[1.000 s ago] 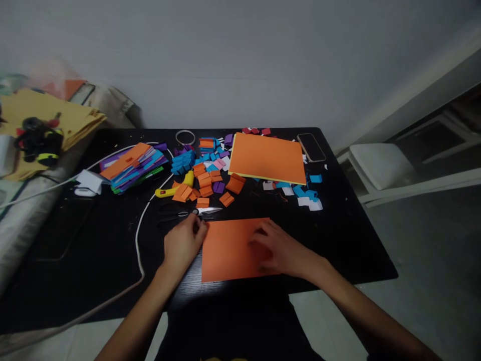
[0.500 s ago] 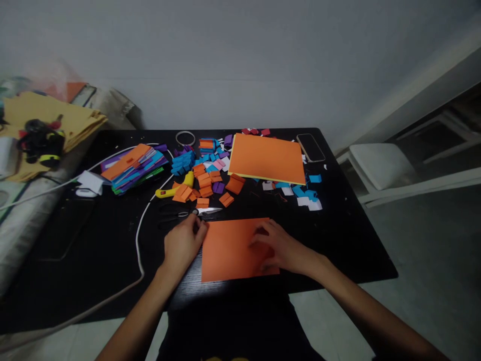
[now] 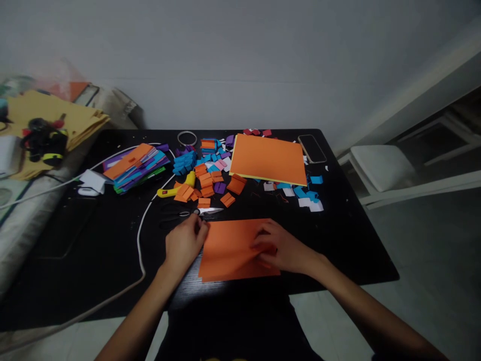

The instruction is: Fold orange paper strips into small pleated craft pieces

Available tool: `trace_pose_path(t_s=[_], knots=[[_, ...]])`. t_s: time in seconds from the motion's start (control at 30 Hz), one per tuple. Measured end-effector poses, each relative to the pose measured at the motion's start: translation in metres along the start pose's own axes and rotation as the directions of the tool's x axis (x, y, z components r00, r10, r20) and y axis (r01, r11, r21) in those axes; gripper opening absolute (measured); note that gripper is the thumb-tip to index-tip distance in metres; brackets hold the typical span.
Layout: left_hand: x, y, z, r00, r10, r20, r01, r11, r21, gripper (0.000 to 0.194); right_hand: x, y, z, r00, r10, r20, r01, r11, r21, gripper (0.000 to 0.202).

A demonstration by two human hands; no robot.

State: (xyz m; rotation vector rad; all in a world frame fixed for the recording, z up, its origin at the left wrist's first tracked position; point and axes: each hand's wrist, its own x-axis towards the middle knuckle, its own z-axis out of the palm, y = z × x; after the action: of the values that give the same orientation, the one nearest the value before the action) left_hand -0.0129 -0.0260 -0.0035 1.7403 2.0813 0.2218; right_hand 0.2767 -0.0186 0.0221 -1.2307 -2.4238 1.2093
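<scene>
Two orange sheets [image 3: 225,243], between grips | right grip [image 3: 283,245]: narrow, pinching the buckled upper one | left grip [image 3: 183,239]: at their edge, hold indeterminable | scissors [image 3: 205,211]: just beyond

We see a black tabletop [image 3: 349,245], wood grain showing near its front edge. On it we have orange sheets [image 3: 225,245], scissors [image 3: 197,212] just beyond them, folded orange pieces [image 3: 206,181] against a yellow tool [image 3: 191,179], a white cable [image 3: 140,240], a fanned paper stack [image 3: 137,165] at left, and a phone [image 3: 312,149] near the far right corner.
</scene>
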Motion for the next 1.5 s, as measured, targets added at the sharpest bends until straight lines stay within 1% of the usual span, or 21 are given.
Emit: trace_pose_path(t_s=[0.13, 0.17, 0.23, 0.27, 0.3, 0.33, 0.37, 0.4, 0.43, 0.57, 0.67, 0.77, 0.83, 0.87, 0.93, 1.0, 1.1, 1.17, 1.23, 1.3, 1.5], knots=[[-0.003, -0.001, -0.006, 0.999, 0.039, 0.012, -0.038, 0.997, -0.072, 0.034, 0.000, -0.003, -0.005, 0.996, -0.075, -0.055, 0.078, 0.996, 0.042, 0.018], [-0.005, -0.002, -0.010, 0.998, 0.066, 0.013, -0.064, 0.992, -0.106, 0.039, 0.000, -0.004, -0.007, 0.994, -0.086, -0.063, 0.089, 0.995, 0.052, 0.017], [-0.012, -0.003, -0.022, 0.983, 0.185, 0.012, -0.178, 0.959, -0.221, 0.048, 0.001, -0.005, -0.013, 0.993, -0.094, -0.065, 0.099, 0.992, 0.076, 0.016], [-0.016, -0.003, -0.029, 0.953, 0.302, -0.006, -0.287, 0.901, -0.325, 0.051, 0.002, -0.006, -0.016, 0.994, -0.094, -0.058, 0.098, 0.991, 0.087, 0.015], [-0.021, -0.002, -0.036, 0.904, 0.427, -0.011, -0.391, 0.816, -0.425, 0.055, 0.003, -0.006, -0.020, 0.995, -0.091, -0.046, 0.095, 0.991, 0.095, 0.014], [-0.025, -0.002, -0.042, 0.853, 0.522, -0.009, -0.456, 0.736, -0.501, 0.059, 0.003, -0.007, -0.023, 0.996, -0.086, -0.035, 0.090, 0.991, 0.101, 0.013], [-0.028, -0.001, -0.046, 0.813, 0.583, -0.010, -0.491, 0.675, -0.551, 0.062, 0.004, -0.007, -0.026, 0.996, -0.082, -0.025, 0.084, 0.991, 0.103, 0.012], [-0.031, 0.001, -0.049, 0.793, 0.609, -0.004, -0.503, 0.651, -0.569, 0.062, 0.004, -0.008, -0.029, 0.997, -0.079, -0.018, 0.080, 0.991, 0.104, 0.012], [-0.033, 0.002, -0.050, 0.794, 0.608, -0.002, -0.504, 0.655, -0.562, 0.058, 0.004, -0.008, -0.032, 0.997, -0.078, -0.012, 0.078, 0.991, 0.108, 0.013], [-0.035, 0.008, -0.041, 0.844, 0.532, -0.070, -0.489, 0.709, -0.509, 0.017, 0.002, -0.003, -0.043, 0.997, -0.070, -0.010, 0.071, 0.978, 0.196, 0.019], [-0.032, 0.010, -0.035, 0.883, 0.442, -0.159, -0.452, 0.707, -0.544, 0.017, 0.003, 0.009, -0.047, 0.990, 0.000, -0.144, 0.051, 0.935, 0.351, 0.043], [-0.031, 0.010, -0.032, 0.951, 0.246, -0.185, -0.308, 0.714, -0.628, 0.021, 0.007, 0.026, -0.041, 0.948, 0.169, -0.269, 0.030, 0.797, 0.604, 0.073], [-0.030, 0.010, -0.032, 0.985, 0.102, -0.142, -0.174, 0.650, -0.740, 0.029, 0.011, 0.035, -0.033, 0.934, 0.241, -0.264, 0.026, 0.692, 0.721, 0.076], [-0.029, 0.010, -0.032, 0.993, 0.046, -0.112, -0.117, 0.591, -0.798, 0.032, 0.014, 0.037, -0.028, 0.934, 0.262, -0.244, 0.007, 0.667, 0.745, 0.072], [-0.027, 0.009, -0.030, 0.998, -0.028, -0.058, -0.039, 0.455, -0.890, 0.035, 0.019, 0.039, -0.020, 0.938, 0.282, -0.202, -0.039, 0.666, 0.745, 0.063], [-0.024, 0.008, -0.029, 0.997, -0.071, -0.016, 0.010, 0.345, -0.939, 0.037, 0.023, 0.035, -0.016, 0.940, 0.294, -0.175, -0.072, 0.671, 0.738, 0.053], [-0.020, 0.005, -0.026, 0.989, -0.143, 0.028, 0.062, 0.241, -0.969, 0.043, 0.029, 0.025, -0.017, 0.931, 0.323, -0.170, -0.085, 0.645, 0.760, 0.037], [-0.021, 0.002, -0.024, 0.982, -0.187, 0.035, 0.069, 0.175, -0.982, 0.049, 0.032, 0.018, -0.020, 0.914, 0.356, -0.193, -0.077, 0.622, 0.779, 0.034], [-0.023, -0.001, -0.022, 0.983, -0.180, 0.036, 0.059, 0.126, -0.990, 0.055, 0.035, 0.013, -0.022, 0.890, 0.390, -0.238, -0.050, 0.602, 0.797, 0.033], [-0.028, -0.001, -0.020, 0.991, -0.130, 0.036, 0.054, 0.135, -0.989, 0.058, 0.036, 0.008, -0.022, 0.863, 0.412, -0.294, -0.010, 0.594, 0.805, 0.034], [-0.037, 0.013, -0.021, 0.992, -0.087, -0.086, -0.056, 0.300, -0.952, 0.075, 0.033, -0.006, -0.019, 0.754, 0.467, -0.461, 0.095, 0.617, 0.781, 0.042]])
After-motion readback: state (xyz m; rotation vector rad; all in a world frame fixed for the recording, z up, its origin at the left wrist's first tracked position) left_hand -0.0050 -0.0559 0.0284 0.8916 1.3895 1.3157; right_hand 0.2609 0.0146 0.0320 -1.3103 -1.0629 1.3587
